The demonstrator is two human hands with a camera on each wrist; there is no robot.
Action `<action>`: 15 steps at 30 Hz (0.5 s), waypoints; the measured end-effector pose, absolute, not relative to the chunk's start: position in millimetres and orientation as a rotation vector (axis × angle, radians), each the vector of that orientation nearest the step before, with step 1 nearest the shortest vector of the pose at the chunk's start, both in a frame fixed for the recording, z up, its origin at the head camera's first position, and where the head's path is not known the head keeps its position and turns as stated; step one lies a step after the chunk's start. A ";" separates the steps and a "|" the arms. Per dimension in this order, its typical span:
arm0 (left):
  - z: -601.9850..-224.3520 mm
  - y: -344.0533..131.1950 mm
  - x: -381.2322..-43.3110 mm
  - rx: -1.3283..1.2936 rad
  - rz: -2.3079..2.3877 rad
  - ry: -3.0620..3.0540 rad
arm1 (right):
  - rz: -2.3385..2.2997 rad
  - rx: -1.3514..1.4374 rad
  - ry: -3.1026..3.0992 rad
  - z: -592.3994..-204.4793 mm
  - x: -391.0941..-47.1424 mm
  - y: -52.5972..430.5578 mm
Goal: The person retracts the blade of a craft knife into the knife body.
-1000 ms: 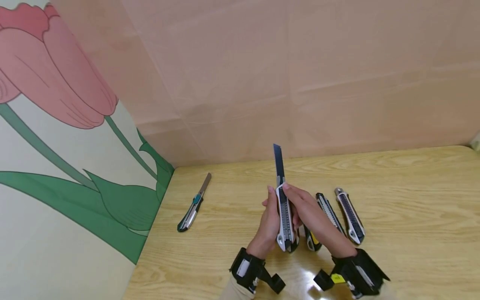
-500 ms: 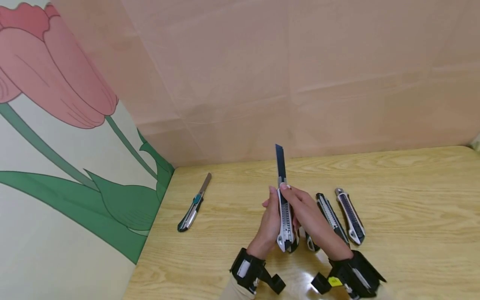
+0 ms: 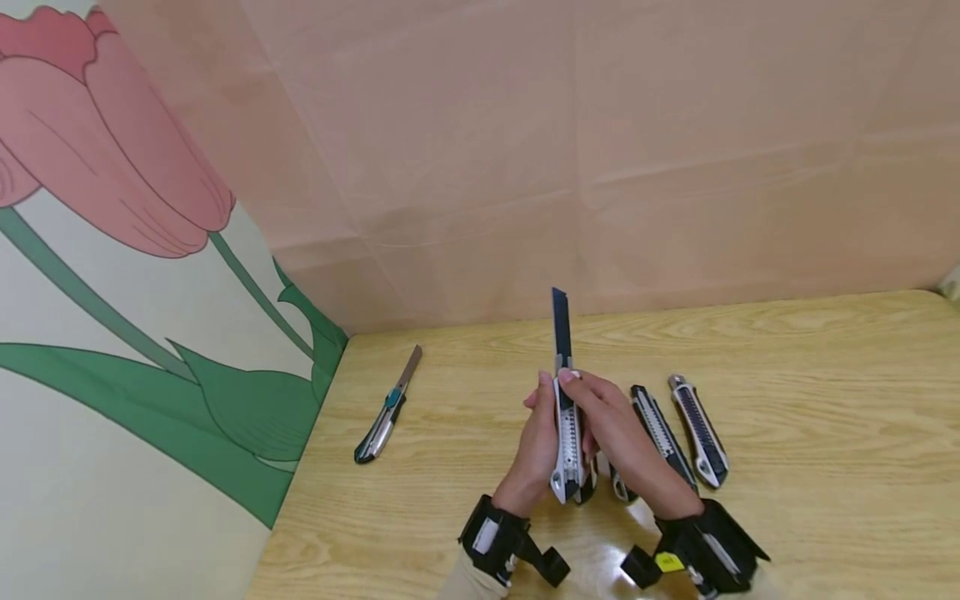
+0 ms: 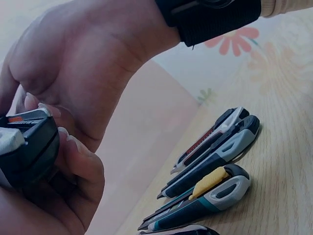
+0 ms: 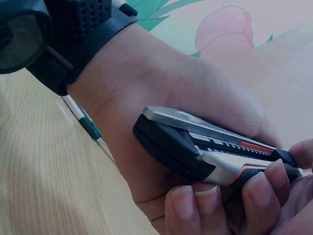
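Note:
Both hands hold one utility knife [image 3: 567,442] upright in the head view, its long dark blade [image 3: 561,321] extended toward the back wall. My left hand [image 3: 534,446] grips the silver-and-black handle from the left, thumb along its side. From the right, my right hand [image 3: 622,437] holds it near the blade end, thumb pressed on the front by the slider. In the right wrist view, the knife's black butt and orange-trimmed handle [image 5: 225,161] show above curled fingertips. Only the dark butt end of the knife [image 4: 34,152] shows at the left edge of the left wrist view.
Left on the wooden table [image 3: 465,367] lies a teal-and-silver utility knife [image 3: 382,425], blade out. Two more knives, a black one [image 3: 660,429] and a white-and-dark one [image 3: 699,433], lie right of the hands. One with a yellow slider [image 4: 209,182] shows in the left wrist view.
My right hand has shifted slightly left and closer to the knife over the past second. The blade tip has moved a little to the right; its extended length looks about the same.

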State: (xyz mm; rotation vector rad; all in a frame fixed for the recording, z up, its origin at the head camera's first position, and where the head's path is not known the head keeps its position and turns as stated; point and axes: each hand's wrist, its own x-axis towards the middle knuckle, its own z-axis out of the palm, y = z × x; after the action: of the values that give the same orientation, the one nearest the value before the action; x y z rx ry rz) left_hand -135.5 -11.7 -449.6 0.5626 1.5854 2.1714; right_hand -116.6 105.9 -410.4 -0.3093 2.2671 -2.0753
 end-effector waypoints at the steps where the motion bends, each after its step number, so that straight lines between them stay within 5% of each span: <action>1: -449.3 -11.6 -135.1 0.565 2.176 1.595 | -2.074 -0.337 2.269 -410.4 -116.6 106.3; 15: -444.6 -8.6 -130.1 0.440 2.250 1.720 | -2.139 -0.462 2.263 -411.5 -115.8 99.8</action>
State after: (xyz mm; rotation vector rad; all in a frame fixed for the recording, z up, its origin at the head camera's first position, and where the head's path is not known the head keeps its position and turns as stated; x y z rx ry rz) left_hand -130.1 -8.6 -444.6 0.4399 1.7199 2.2504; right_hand -115.8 99.8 -411.5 -0.4620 2.2627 -2.1393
